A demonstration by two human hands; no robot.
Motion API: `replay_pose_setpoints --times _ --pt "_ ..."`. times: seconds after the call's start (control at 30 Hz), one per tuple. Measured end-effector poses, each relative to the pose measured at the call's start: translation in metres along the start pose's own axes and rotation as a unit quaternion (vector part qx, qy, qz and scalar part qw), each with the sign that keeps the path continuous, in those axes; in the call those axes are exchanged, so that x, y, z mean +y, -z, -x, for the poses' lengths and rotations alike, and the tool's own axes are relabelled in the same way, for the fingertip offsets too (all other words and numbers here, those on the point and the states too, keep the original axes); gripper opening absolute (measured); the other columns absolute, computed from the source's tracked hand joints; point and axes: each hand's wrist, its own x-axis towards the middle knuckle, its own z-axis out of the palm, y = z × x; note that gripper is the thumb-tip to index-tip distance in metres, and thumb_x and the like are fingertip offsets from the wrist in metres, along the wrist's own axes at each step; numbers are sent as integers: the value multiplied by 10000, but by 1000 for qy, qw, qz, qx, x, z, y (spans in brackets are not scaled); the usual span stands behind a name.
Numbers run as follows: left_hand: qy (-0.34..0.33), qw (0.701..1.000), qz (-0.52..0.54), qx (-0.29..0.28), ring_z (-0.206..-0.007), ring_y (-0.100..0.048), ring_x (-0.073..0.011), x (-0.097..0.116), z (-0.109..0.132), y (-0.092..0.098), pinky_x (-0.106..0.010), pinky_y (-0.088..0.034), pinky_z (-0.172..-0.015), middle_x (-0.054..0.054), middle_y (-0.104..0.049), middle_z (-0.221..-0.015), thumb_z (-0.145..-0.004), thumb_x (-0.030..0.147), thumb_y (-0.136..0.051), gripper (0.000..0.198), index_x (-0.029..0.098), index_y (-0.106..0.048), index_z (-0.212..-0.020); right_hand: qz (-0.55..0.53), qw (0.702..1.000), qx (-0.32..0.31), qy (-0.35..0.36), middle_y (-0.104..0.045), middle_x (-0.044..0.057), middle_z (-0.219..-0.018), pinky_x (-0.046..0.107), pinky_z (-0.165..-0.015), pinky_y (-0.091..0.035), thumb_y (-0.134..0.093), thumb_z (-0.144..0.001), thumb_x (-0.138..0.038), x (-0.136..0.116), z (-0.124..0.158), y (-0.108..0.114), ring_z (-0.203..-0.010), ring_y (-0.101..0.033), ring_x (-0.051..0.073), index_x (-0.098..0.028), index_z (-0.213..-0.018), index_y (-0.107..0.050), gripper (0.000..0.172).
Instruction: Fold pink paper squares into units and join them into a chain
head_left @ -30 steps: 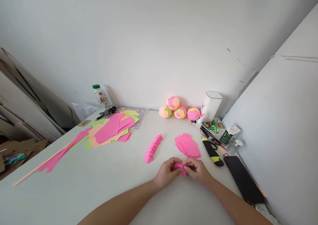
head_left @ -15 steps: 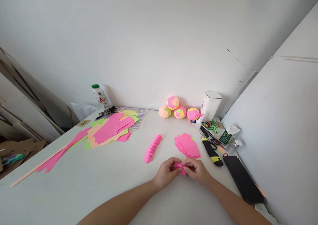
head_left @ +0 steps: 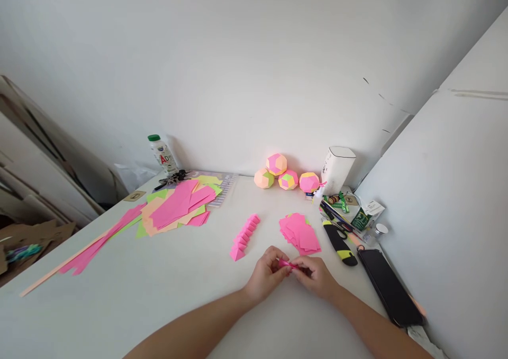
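Note:
Between my two hands is a small folded pink paper piece (head_left: 286,264), mostly covered by fingers. My left hand (head_left: 269,273) pinches its left side, and my right hand (head_left: 315,276) pinches the right side. Just beyond the hands lies a fanned pile of pink paper pieces (head_left: 300,233), with a bit of green at its back edge. A row of folded pink paper units (head_left: 245,237) stands to the left of that pile, nested one against another.
Coloured sheets (head_left: 174,208) and long strips (head_left: 101,242) cover the left side. Several paper balls (head_left: 276,164) sit by the wall near a white container (head_left: 337,169). At right are a black-and-yellow cutter (head_left: 339,244) and a black phone (head_left: 391,286). A bottle (head_left: 163,155) stands back left.
The pink piece between my fingers is turned or folded flatter, so less of it shows. My right fingers have shifted slightly around it.

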Motion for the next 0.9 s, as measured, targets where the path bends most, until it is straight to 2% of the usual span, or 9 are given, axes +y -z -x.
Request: replay_pose_setpoints --times 0.07,0.13,0.33,0.6,0.9 --pt "-34 998 -42 13 -557 -487 -70 0 0 0 -210 -384 -495 -19 -519 -885 -730 361 -654 218 181 -542 -783 2 1000 5 0 -622 19 -600 230 -473 -418 -525 -834 -297 0 0 0 -490 -525 124 -149 -889 -647 199" --pt "-53 996 -69 15 -569 -460 -67 0 0 1 -208 -378 -499 -33 -500 -934 -739 344 -644 194 173 -562 -778 3 1000 3 -7 -615 13 -589 230 -471 -418 -524 -837 -299 0 0 0 -487 -529 126 -155 -876 -648 194" --pt "-10 1000 -27 -2 -582 -476 -106 -5 3 1 -227 -381 -540 11 -536 -649 -773 340 -622 201 163 -548 -715 7 1000 -5 -14 -607 4 -580 236 -478 -415 -513 -842 -316 -2 0 2 -493 -537 132 -179 -819 -631 182" --pt "-41 998 37 -19 -688 -578 -152 -6 2 1 -280 -454 -636 -47 -629 -747 -748 349 -667 208 149 -628 -702 -25 999 -6 -38 -632 10 -589 252 -486 -439 -537 -835 -332 1 0 1 -478 -554 139 -182 -829 -593 161" --pt "-60 998 17 -11 -728 -607 -171 -5 2 3 -304 -490 -682 -66 -644 -797 -752 355 -665 199 162 -690 -713 -38 997 -11 -58 -663 20 -615 253 -495 -453 -563 -827 -360 1 -1 2 -502 -583 145 -177 -814 -609 190"
